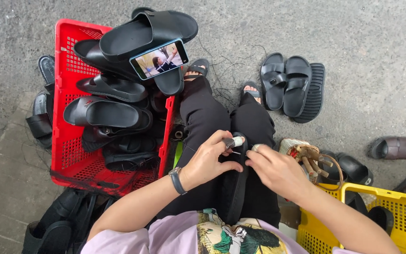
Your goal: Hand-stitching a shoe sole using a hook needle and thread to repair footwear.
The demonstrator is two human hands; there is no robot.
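A black moulded foam-rubber sandal stands on edge between the person's knees; it looks light, flexible and easy to pinch at its rim. The left hand is closed on a small taped tool; the right hand pinches the sandal's edge. A red plastic crate of sandals sits left.

left: red crate of sandals blocks | right: yellow crate, tool basket | front: bare floor

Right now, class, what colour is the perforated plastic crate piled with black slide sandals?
Red: the perforated plastic crate shows best in the head view, beside the person's left hand.
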